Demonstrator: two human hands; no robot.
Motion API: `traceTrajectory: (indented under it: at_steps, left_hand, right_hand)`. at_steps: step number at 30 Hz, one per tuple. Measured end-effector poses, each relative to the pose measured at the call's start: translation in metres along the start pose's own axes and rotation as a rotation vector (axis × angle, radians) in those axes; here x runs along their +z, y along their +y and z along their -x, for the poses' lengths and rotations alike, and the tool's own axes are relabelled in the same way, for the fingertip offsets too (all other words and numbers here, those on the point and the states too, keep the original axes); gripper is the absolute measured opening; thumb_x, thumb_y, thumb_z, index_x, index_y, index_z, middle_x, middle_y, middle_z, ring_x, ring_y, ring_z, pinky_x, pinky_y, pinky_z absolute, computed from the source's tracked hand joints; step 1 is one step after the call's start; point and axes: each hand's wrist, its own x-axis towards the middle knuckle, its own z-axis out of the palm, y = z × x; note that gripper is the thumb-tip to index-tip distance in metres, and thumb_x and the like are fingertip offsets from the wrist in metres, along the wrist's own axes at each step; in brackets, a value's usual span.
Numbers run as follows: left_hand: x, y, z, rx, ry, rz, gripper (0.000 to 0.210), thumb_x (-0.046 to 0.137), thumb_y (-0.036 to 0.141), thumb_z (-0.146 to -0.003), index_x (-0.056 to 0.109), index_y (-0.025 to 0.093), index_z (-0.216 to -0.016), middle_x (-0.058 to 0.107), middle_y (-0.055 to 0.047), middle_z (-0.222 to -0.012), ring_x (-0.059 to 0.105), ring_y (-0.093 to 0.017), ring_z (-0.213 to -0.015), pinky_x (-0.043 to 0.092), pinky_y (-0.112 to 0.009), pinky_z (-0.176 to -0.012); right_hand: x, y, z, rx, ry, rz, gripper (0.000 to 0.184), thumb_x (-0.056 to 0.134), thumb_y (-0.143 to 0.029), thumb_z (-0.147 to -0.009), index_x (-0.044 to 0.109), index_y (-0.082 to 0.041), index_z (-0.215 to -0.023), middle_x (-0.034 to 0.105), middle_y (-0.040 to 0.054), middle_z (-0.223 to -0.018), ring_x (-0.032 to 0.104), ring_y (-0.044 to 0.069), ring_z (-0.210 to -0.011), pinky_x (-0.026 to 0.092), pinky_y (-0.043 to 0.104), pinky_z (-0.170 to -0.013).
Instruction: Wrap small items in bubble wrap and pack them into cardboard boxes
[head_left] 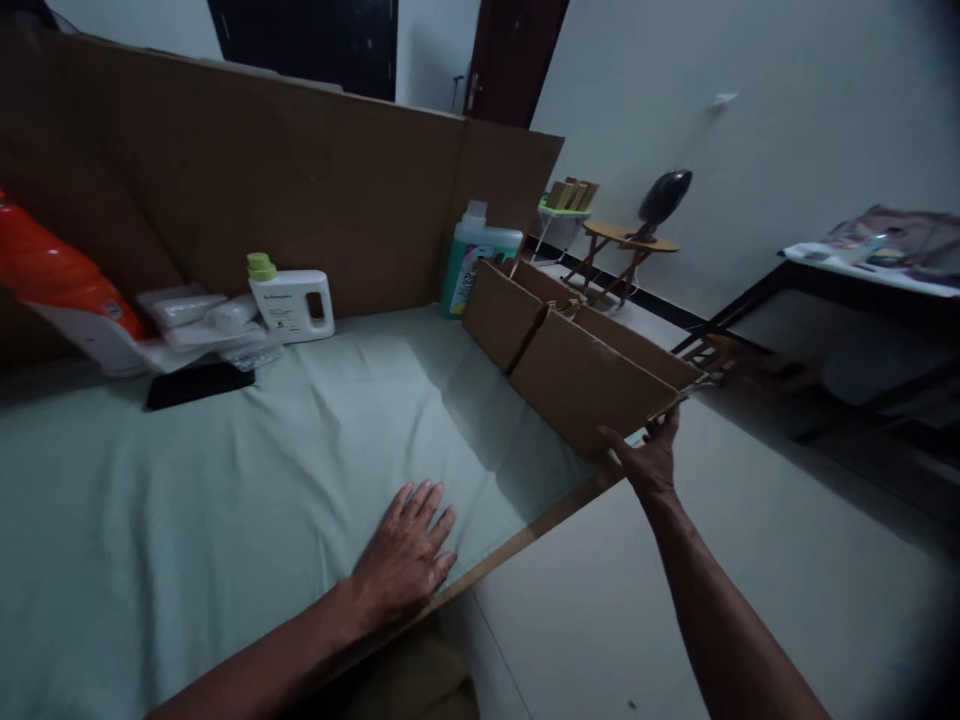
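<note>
My left hand [409, 553] lies flat on the pale green cloth [360, 410], fingers spread, holding nothing. At the table's right edge, my right hand [649, 455] grips the near end of an open cardboard box [585, 380], its thumb on the left side and its fingers at the corner. Another open cardboard box [501, 312] stands just behind that one. Their insides are mostly hidden from here. A bottle of teal liquid [457, 268] rises behind the boxes, partly covered by them.
A white jug with a green cap [289, 300], plastic-wrapped packs [199, 315], a black flat object [201, 384] and an orange-and-white container [71, 275] sit at the back left. A tall cardboard panel [300, 190] borders the table. Beyond stand a round wooden stool [622, 235] and a dark table [780, 280].
</note>
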Motion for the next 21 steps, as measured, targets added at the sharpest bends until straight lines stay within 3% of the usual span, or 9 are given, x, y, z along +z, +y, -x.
traceTrajectory:
  at_steps: [2, 4, 6, 8, 11, 14, 16, 18, 21]
  left_hand:
    - [-0.004, 0.003, 0.003, -0.012, -0.022, 0.016, 0.054, 0.049, 0.05, -0.099, 0.054, 0.019, -0.143, 0.047, -0.018, -0.156, 0.042, -0.033, -0.146, 0.03, -0.053, -0.12]
    - [-0.009, 0.009, 0.014, 0.012, -0.041, 0.024, 0.058, 0.047, 0.053, -0.098, 0.052, 0.019, -0.145, 0.046, -0.02, -0.155, 0.041, -0.034, -0.146, 0.029, -0.054, -0.12]
    - [-0.015, 0.018, 0.031, 0.084, -0.041, 0.011, 0.063, 0.044, 0.058, -0.098, 0.049, 0.018, -0.147, 0.047, -0.021, -0.154, 0.041, -0.035, -0.146, 0.028, -0.054, -0.12]
    - [-0.019, 0.029, 0.049, 0.159, -0.024, -0.022, 0.067, 0.041, 0.062, -0.097, 0.047, 0.018, -0.148, 0.048, -0.02, -0.154, 0.041, -0.034, -0.146, 0.028, -0.054, -0.12]
    - [-0.023, 0.042, 0.072, 0.235, -0.009, -0.068, 0.058, 0.037, 0.058, -0.099, 0.051, 0.023, -0.144, 0.05, -0.014, -0.154, 0.044, -0.032, -0.145, 0.032, -0.049, -0.119]
    - [-0.035, 0.041, 0.088, 0.234, -0.065, 0.014, 0.044, 0.037, 0.043, -0.103, 0.058, 0.029, -0.139, 0.058, -0.006, -0.148, 0.052, -0.023, -0.138, 0.04, -0.035, -0.114]
    - [-0.051, 0.028, 0.101, 0.129, -0.058, 0.167, 0.044, 0.039, 0.039, -0.103, 0.057, 0.025, -0.141, 0.056, -0.007, -0.149, 0.054, -0.019, -0.136, 0.043, -0.028, -0.112]
    - [-0.074, 0.003, 0.121, -0.072, 0.05, 0.305, 0.047, 0.046, 0.04, -0.101, 0.055, 0.02, -0.142, 0.051, -0.01, -0.153, 0.052, -0.02, -0.139, 0.042, -0.03, -0.114]
    - [-0.123, -0.055, 0.171, -0.487, 0.318, 0.259, 0.044, 0.055, 0.034, -0.095, 0.058, 0.021, -0.138, 0.049, -0.011, -0.154, 0.048, -0.025, -0.142, 0.043, -0.039, -0.116]
  right_hand:
    - [-0.006, -0.01, 0.023, 0.118, 0.004, 0.045, 0.142, 0.081, -0.074, -0.053, 0.013, -0.012, -0.16, 0.037, 0.0265, -0.156, 0.042, 0.042, -0.142, 0.036, 0.057, -0.115]
    - [-0.01, -0.022, 0.056, 0.15, 0.046, 0.116, 0.13, 0.074, -0.079, -0.059, 0.026, -0.011, -0.159, 0.04, 0.0259, -0.155, 0.043, 0.045, -0.141, 0.036, 0.06, -0.115]
    - [-0.01, -0.035, 0.089, 0.062, 0.083, 0.205, 0.104, 0.066, -0.077, -0.072, 0.043, -0.015, -0.152, 0.05, 0.0235, -0.149, 0.051, 0.046, -0.134, 0.042, 0.062, -0.11]
    - [0.001, -0.048, 0.113, -0.13, 0.031, 0.248, 0.081, 0.056, -0.072, -0.083, 0.051, -0.022, -0.147, 0.055, 0.0191, -0.145, 0.054, 0.044, -0.131, 0.043, 0.065, -0.109]
    - [0.051, -0.074, 0.132, -0.465, -0.254, 0.171, 0.057, 0.054, -0.063, -0.088, 0.06, -0.03, -0.133, 0.062, 0.0146, -0.137, 0.06, 0.041, -0.124, 0.048, 0.065, -0.104]
    - [0.128, -0.115, 0.153, -0.656, -0.537, 0.11, 0.048, 0.056, -0.057, -0.088, 0.063, -0.026, -0.124, 0.066, 0.0153, -0.132, 0.065, 0.038, -0.117, 0.054, 0.061, -0.096]
    - [0.175, -0.151, 0.181, -0.757, -0.672, 0.127, 0.045, 0.052, -0.051, -0.092, 0.062, -0.024, -0.127, 0.064, 0.0153, -0.136, 0.062, 0.037, -0.122, 0.054, 0.059, -0.096]
    - [0.204, -0.19, 0.22, -0.919, -0.821, 0.086, 0.043, 0.052, -0.044, -0.095, 0.062, -0.023, -0.131, 0.061, 0.0154, -0.141, 0.055, 0.036, -0.132, 0.05, 0.059, -0.101]
    - [0.212, -0.246, 0.281, -1.204, -1.139, -0.098, 0.044, 0.058, -0.037, -0.093, 0.061, -0.022, -0.135, 0.058, 0.0149, -0.146, 0.048, 0.034, -0.14, 0.042, 0.055, -0.111]
